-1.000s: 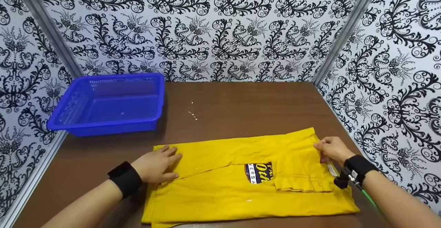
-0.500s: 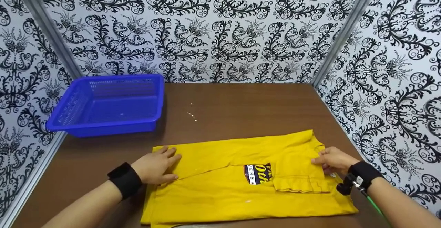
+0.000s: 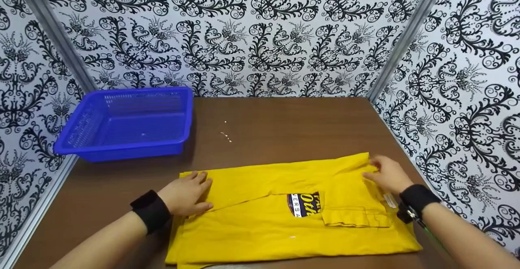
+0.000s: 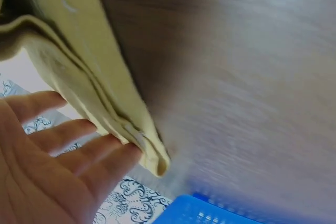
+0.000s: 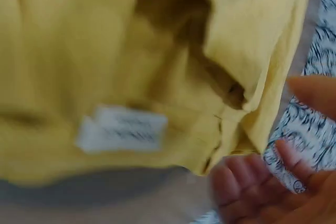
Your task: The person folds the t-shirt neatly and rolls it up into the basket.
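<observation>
A yellow T-shirt lies folded lengthwise on the table, with part of a dark printed emblem showing and a sleeve folded over. My left hand rests on its left end, fingers spread; in the left wrist view the fingers lie along the layered cloth edge. At the far right corner is my right hand, fingers loosely bent. The right wrist view shows its thumb apart from the fingers, which are beside the cloth edge, and a white label inside the collar end.
An open blue plastic basket stands at the back left of the brown table. Patterned walls with metal corner posts enclose the table's back and sides. Small pale marks dot the tabletop.
My right hand dipped toward me along the shirt's right edge, then moved back up toward the far corner; its grip on the cloth loosened. The white label shows again. My left hand has stayed put.
</observation>
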Available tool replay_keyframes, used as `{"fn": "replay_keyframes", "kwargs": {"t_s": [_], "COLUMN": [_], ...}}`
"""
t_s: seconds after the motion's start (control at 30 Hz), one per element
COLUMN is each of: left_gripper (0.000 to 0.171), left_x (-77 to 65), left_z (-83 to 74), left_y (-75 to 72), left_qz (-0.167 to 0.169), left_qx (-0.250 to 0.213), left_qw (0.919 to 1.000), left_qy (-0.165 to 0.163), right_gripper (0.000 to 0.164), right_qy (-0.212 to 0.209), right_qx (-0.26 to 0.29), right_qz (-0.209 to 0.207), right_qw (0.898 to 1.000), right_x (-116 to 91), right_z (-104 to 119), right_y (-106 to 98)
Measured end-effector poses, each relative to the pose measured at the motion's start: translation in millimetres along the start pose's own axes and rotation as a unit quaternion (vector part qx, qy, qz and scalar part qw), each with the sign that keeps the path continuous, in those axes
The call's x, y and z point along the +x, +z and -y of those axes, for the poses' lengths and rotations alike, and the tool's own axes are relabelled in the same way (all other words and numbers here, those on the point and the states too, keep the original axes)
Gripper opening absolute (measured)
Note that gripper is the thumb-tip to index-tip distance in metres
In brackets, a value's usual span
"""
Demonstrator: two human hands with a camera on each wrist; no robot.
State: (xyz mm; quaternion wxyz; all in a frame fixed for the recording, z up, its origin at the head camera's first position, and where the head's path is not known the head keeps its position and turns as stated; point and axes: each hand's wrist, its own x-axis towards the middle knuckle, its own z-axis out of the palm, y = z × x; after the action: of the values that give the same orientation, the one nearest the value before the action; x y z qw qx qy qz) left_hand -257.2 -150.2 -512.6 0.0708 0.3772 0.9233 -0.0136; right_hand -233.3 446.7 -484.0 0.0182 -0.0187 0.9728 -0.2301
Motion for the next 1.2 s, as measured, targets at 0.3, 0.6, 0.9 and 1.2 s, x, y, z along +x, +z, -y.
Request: {"fn": "replay_keyframes", "kwargs": {"t_s": [0.3,0.6,0.9,1.2], "left_gripper": [0.082,0.091,0.101,0.111], "left_x": [0.9,3.4,10.3,26.5], "left_z": [-2.7,2.6,-4.9,-14.4], "left_y": [-0.3,-5.6,-11.5,-11.2], "left_qz": [0.003,0.021,0.026,0.054], "left_qx": [-0.038,-0.032,-0.032,-0.031], "left_qw": [0.9992,0.999,0.9989,0.9912], "left_qy": [0.006,-0.025,0.022,0.117], "right_gripper": [0.089,0.107,0.111,0.119], "right_qy": [-0.057,-0.019,-0.017,0.058], "right_qx": [-0.108,-0.096,-0.112,-0.159], "right_qz": [0.109,0.154,0.144,0.153], "right_qw": [0.986,0.983,0.983,0.974], "right_x": [33,49,34,-2], "right_z": [5,-3,34,71], "right_y": [30,28,25,46]}}
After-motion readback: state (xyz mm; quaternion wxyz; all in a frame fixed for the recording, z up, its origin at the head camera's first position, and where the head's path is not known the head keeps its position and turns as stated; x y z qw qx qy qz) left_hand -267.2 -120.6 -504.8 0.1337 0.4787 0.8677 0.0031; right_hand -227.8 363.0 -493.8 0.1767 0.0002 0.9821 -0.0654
